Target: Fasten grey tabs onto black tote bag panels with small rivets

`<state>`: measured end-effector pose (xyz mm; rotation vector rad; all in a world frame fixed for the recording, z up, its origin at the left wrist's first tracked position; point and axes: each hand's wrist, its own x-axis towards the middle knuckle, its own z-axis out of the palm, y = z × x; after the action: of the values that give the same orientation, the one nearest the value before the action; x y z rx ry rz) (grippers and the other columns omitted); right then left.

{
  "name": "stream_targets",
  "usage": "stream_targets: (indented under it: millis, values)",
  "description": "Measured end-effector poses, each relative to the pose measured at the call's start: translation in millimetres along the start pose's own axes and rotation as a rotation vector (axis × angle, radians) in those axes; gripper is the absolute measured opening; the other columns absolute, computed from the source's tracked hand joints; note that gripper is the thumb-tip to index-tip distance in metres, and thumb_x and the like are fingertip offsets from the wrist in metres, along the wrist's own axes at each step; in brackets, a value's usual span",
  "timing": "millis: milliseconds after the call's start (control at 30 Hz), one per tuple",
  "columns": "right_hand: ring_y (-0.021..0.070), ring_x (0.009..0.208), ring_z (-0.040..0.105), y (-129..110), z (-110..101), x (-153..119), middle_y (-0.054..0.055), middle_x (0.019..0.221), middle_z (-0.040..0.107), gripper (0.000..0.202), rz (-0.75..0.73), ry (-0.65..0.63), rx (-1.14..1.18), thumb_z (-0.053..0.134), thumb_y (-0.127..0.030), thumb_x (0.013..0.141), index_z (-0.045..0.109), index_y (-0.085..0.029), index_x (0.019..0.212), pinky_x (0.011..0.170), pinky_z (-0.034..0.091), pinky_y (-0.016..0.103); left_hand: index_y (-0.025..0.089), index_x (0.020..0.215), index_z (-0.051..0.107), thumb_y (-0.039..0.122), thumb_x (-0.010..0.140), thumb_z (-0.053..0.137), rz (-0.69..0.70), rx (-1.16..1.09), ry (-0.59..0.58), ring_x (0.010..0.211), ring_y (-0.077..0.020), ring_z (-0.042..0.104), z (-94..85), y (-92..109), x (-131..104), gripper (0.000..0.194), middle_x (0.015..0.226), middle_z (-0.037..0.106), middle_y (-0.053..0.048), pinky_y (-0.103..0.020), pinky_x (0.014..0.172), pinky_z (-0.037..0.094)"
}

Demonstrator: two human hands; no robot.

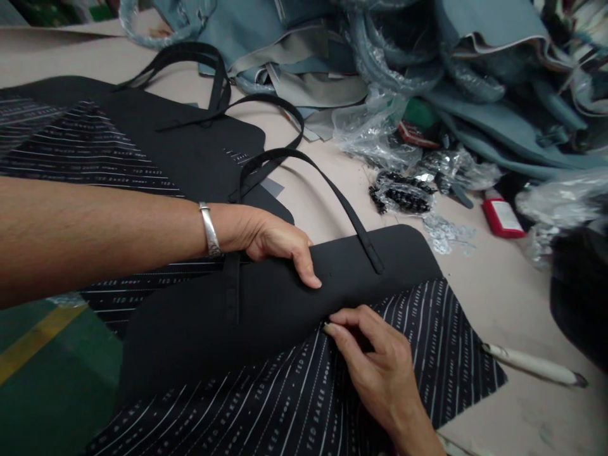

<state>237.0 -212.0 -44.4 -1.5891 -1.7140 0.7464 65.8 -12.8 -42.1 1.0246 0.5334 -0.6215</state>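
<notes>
A black bag panel [285, 304] lies in front of me, with a thin black strap handle [327, 180] arching from its upper part. Striped lining fabric [285, 392] printed with white lettering is joined along the panel's lower edge. My left hand [280, 244], with a silver bracelet at the wrist, grips the panel's top edge between the handle ends, thumb on the front face. Just below, my right hand [375, 361] pinches the lining where it meets the panel, and the fabric gathers into folds there. Whether something small sits between those fingertips is hidden.
More black bag panels with handles [190, 152] lie behind my left arm. Grey-blue bag pieces [475, 82] are heaped at the back. Small metal discs [444, 233], a bundle of black parts [403, 192], a red container [503, 217] and a white pen-like stick [534, 365] lie to the right.
</notes>
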Motion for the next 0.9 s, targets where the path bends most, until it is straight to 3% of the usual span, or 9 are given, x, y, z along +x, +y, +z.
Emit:
stream_targets:
  millis: [233, 433, 700, 900]
  values:
    - [0.0118, 0.074, 0.064, 2.9, -4.3, -2.5, 0.000, 0.082, 0.068, 0.010, -0.008, -0.019, 0.087, 0.062, -0.014, 0.094, 0.068, -0.021, 0.090, 0.069, 0.048, 0.024, 0.016, 0.096, 0.074, 0.033, 0.068, 0.071, -0.024, -0.057, -0.034, 0.087, -0.0321, 0.074, -5.0, 1.5, -3.6, 0.033, 0.085, 0.079, -0.009, -0.049, 0.085, 0.061]
    - [0.0107, 0.074, 0.064, 2.4, -8.3, -2.5, -0.002, 0.081, 0.066, 0.010, 0.045, -0.018, 0.133, 0.062, -0.014, 0.094, 0.067, -0.021, 0.089, 0.068, 0.046, 0.023, 0.010, 0.109, 0.071, 0.030, 0.074, 0.066, -0.013, 0.005, -0.060, 0.091, -0.0340, 0.074, -8.4, 3.2, -3.2, 0.040, 0.091, 0.078, -0.012, -0.056, 0.088, 0.059]
    - [0.0099, 0.074, 0.063, 1.8, -9.2, -0.8, -0.004, 0.081, 0.066, 0.009, 0.076, -0.033, 0.170, 0.063, -0.017, 0.095, 0.067, -0.022, 0.088, 0.069, 0.046, 0.023, 0.010, 0.107, 0.072, 0.031, 0.076, 0.065, 0.024, 0.053, -0.048, 0.091, -0.0353, 0.074, -10.0, 3.5, -2.6, 0.039, 0.090, 0.078, -0.013, -0.057, 0.085, 0.060]
    - [0.0100, 0.074, 0.063, 1.1, -9.8, 0.4, -0.003, 0.081, 0.066, 0.009, 0.077, -0.044, 0.170, 0.063, -0.019, 0.095, 0.067, -0.022, 0.088, 0.068, 0.046, 0.023, 0.010, 0.103, 0.072, 0.029, 0.075, 0.065, -0.029, 0.010, -0.056, 0.086, -0.0340, 0.075, -9.2, 4.4, -3.6, 0.035, 0.085, 0.078, -0.012, -0.055, 0.082, 0.061]
